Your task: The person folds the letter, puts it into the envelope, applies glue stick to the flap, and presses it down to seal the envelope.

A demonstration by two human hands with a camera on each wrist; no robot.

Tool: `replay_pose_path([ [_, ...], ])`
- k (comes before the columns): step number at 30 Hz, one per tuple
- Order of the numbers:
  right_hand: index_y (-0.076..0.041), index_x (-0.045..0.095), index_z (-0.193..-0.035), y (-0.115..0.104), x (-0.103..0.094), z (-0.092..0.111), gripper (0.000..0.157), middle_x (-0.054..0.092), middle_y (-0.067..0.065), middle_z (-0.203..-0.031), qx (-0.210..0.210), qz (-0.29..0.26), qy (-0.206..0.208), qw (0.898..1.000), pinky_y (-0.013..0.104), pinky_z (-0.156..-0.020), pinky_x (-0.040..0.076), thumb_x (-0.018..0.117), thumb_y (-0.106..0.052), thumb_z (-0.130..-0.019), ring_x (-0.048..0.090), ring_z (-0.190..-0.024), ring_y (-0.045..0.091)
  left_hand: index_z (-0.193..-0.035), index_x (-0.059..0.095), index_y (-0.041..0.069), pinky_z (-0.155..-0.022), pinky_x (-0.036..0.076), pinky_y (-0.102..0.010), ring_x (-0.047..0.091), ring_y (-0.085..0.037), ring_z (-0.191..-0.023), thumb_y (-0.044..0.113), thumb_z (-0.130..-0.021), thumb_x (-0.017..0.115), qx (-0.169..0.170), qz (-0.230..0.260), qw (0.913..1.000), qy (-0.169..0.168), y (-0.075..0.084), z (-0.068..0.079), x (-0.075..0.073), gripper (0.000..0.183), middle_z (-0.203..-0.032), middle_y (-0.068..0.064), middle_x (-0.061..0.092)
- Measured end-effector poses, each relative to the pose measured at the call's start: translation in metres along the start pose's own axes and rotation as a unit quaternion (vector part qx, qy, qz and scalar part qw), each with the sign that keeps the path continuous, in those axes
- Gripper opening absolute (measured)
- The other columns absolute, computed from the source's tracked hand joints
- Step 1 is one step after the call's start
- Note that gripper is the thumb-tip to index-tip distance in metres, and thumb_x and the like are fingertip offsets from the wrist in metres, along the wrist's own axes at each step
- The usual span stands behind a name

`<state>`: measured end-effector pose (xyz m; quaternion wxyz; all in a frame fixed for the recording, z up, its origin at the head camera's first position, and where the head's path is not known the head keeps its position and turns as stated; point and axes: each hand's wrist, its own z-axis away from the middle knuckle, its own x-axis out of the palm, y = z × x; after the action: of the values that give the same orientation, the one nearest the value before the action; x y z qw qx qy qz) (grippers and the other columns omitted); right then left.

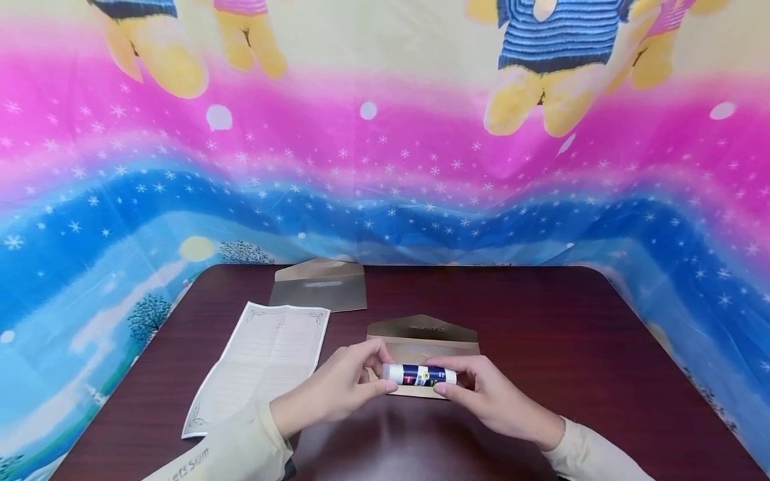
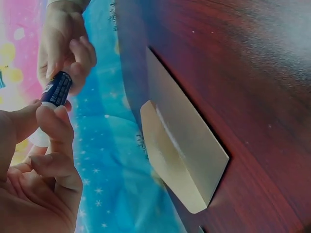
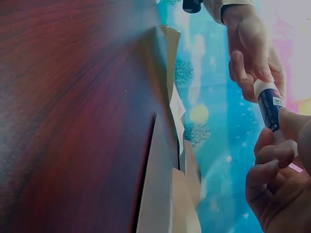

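A glue stick (image 1: 420,375) with a dark blue label and white ends is held level between both hands. The left hand (image 1: 339,381) pinches its left end between thumb and fingers. At the other end the right hand (image 1: 502,397) grips it the same way, thumb in front. Behind and below the stick lies a brownish-gold envelope (image 1: 421,329) on the table, its pointed flap folded open toward the back. The left wrist view shows this envelope (image 2: 189,126) beneath the hands. In the right wrist view the glue stick (image 3: 269,109) spans from hand to hand.
A creased sheet of lined letter paper (image 1: 255,367) with an ornate border lies left on the dark red-brown table (image 1: 541,321). Another envelope (image 1: 319,290), flap open, sits at the back edge. A patterned cloth (image 1: 373,167) hangs behind and around the table.
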<state>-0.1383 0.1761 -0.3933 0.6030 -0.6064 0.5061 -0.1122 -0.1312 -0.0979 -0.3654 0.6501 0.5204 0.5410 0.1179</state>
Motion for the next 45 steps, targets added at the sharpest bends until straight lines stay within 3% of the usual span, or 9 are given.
replay_pose_path([
  [9, -0.004, 0.067, -0.124, -0.007, -0.002, -0.008, 0.025, 0.072, 0.009, -0.099, -0.021, 0.017, -0.023, 0.999, 0.022, -0.058, 0.052, 0.060, -0.013, -0.101, 0.056, -0.070, 0.000, -0.099, 0.056, 0.019, -0.054, 0.039, -0.016, 0.041, 0.007, -0.046, 0.023, -0.094, 0.072, 0.025, -0.048, 0.9982, 0.027, -0.004, 0.007, 0.004, 0.017, -0.077, 0.008, 0.067],
  [23, -0.009, 0.068, -0.120, -0.004, 0.008, -0.010, 0.021, 0.069, 0.010, -0.096, -0.031, -0.007, -0.035, 0.999, 0.021, -0.061, 0.052, 0.059, -0.013, -0.102, 0.056, -0.075, -0.002, -0.096, 0.056, 0.016, -0.051, 0.039, -0.016, 0.041, 0.007, -0.049, 0.023, -0.095, 0.071, 0.043, -0.023, 0.9980, 0.040, -0.008, 0.012, 0.011, 0.017, -0.071, 0.006, 0.062],
  [28, -0.019, 0.067, -0.120, 0.000, 0.013, -0.008, 0.019, 0.067, 0.004, -0.090, -0.034, 0.048, -0.039, 0.998, 0.020, -0.060, 0.051, 0.059, -0.022, -0.103, 0.052, -0.071, -0.004, -0.096, 0.058, 0.020, -0.054, 0.039, -0.015, 0.041, 0.007, -0.051, 0.027, -0.095, 0.071, 0.027, -0.046, 0.9980, 0.035, -0.012, 0.014, 0.010, 0.016, -0.071, 0.011, 0.060],
  [31, -0.023, 0.067, -0.113, 0.001, 0.017, -0.008, 0.014, 0.062, -0.007, -0.084, -0.077, 0.146, -0.036, 0.986, 0.013, -0.061, 0.047, 0.062, -0.028, -0.101, 0.049, -0.070, -0.006, -0.098, 0.058, 0.022, -0.054, 0.038, -0.015, 0.041, 0.007, -0.052, 0.032, -0.096, 0.069, 0.018, -0.062, 0.9975, 0.029, -0.014, 0.017, 0.009, 0.016, -0.072, 0.014, 0.058],
  [36, -0.023, 0.068, -0.109, 0.002, 0.024, -0.010, 0.016, 0.056, -0.018, -0.087, -0.135, 0.292, -0.015, 0.947, 0.002, -0.063, 0.035, 0.070, -0.031, -0.096, 0.045, -0.068, -0.009, -0.100, 0.059, 0.025, -0.051, 0.035, -0.016, 0.038, 0.006, -0.051, 0.038, -0.096, 0.067, 0.000, -0.095, 0.9952, 0.025, -0.013, 0.018, 0.010, 0.015, -0.072, 0.017, 0.056],
  [41, -0.025, 0.065, -0.119, 0.000, 0.026, -0.013, 0.025, 0.058, -0.020, -0.087, -0.139, 0.343, -0.013, 0.929, 0.003, -0.061, 0.033, 0.069, -0.034, -0.096, 0.045, -0.066, -0.009, -0.102, 0.060, 0.027, -0.050, 0.035, -0.018, 0.038, 0.005, -0.050, 0.039, -0.096, 0.067, -0.009, -0.091, 0.9953, 0.031, -0.012, 0.016, 0.011, 0.015, -0.074, 0.018, 0.057],
  [45, -0.024, 0.063, -0.117, -0.002, 0.028, -0.015, 0.026, 0.058, -0.020, -0.084, -0.147, 0.340, -0.017, 0.929, 0.004, -0.061, 0.035, 0.072, -0.031, -0.094, 0.047, -0.065, -0.008, -0.102, 0.064, 0.027, -0.051, 0.036, -0.018, 0.040, 0.005, -0.051, 0.037, -0.095, 0.070, -0.018, -0.079, 0.9961, 0.036, -0.010, 0.013, 0.013, 0.014, -0.073, 0.018, 0.058],
])
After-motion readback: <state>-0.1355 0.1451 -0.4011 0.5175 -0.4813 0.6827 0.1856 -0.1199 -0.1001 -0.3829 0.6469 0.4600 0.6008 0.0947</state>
